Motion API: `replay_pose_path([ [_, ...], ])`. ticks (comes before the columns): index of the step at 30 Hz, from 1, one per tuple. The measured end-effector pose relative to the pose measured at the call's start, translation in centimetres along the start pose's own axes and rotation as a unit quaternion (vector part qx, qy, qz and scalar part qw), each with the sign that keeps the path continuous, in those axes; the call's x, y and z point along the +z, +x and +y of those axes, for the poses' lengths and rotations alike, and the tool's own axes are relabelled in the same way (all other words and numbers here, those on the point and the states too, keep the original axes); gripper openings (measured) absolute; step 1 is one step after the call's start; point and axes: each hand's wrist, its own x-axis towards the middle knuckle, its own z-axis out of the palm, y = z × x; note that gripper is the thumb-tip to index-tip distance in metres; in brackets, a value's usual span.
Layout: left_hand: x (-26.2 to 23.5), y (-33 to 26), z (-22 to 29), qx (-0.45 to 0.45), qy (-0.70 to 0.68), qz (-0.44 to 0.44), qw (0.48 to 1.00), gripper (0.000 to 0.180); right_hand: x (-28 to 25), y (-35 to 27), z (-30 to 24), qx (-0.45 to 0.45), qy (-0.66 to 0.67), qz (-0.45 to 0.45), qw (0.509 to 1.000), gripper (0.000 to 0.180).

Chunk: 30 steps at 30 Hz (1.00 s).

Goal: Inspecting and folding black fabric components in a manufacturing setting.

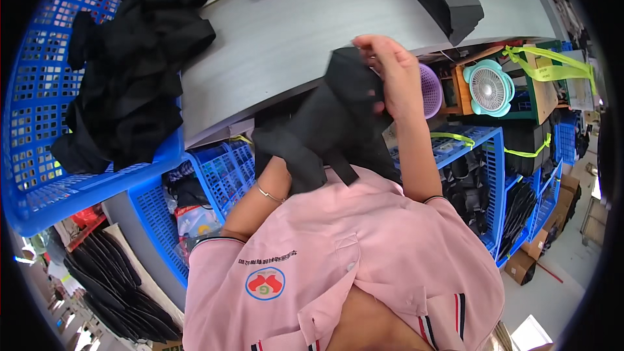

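Note:
A black fabric piece (338,107) is held up in front of my chest, above my lap. With bent fingers, my right hand (396,75) grips its upper right edge. The cloth hangs in folds down to my pink shirt, and a narrow black strip (341,168) dangles from its lower part. My left forearm (263,192), with a thin bracelet at the wrist, reaches in under the cloth. The fabric covers my left hand, so its fingers cannot be seen.
A grey table (266,45) lies ahead, with stacked black pieces (442,0) at its far right. On the left, a blue basket (32,123) holds heaped black cloth (143,71). A turquoise fan (491,88), a purple basket (430,91) and blue crates (497,188) stand on the right.

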Motion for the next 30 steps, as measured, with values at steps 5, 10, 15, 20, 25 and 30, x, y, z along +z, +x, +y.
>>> replay_pose_path([
  [5,-2.1,-0.4,0.2,0.109,0.588,0.054,0.799,0.054,0.0,-1.8,0.4,-0.246,-0.208,0.094,0.942,0.040],
  [10,-3.6,-0.8,-0.5,0.156,0.622,0.064,0.764,0.058,0.3,-3.2,3.0,-0.401,-0.450,0.002,0.798,0.068],
  [15,-2.7,0.0,-3.1,0.140,0.454,0.064,0.878,0.058,0.1,-1.5,4.9,-0.441,-0.453,0.047,0.773,0.054],
  [20,-2.4,-1.8,-4.4,0.068,0.353,0.064,0.931,0.057,-1.5,-1.6,4.9,-0.159,-0.364,0.027,0.917,0.011],
  [25,-2.9,-2.1,-4.0,0.038,0.344,0.051,0.937,0.056,-3.1,-1.9,5.1,-0.004,-0.197,-0.044,0.979,0.016],
  [30,-2.2,-1.9,-3.7,0.030,0.341,0.034,0.939,0.055,-1.8,-2.8,6.6,-0.258,-0.507,0.086,0.818,0.024],
])
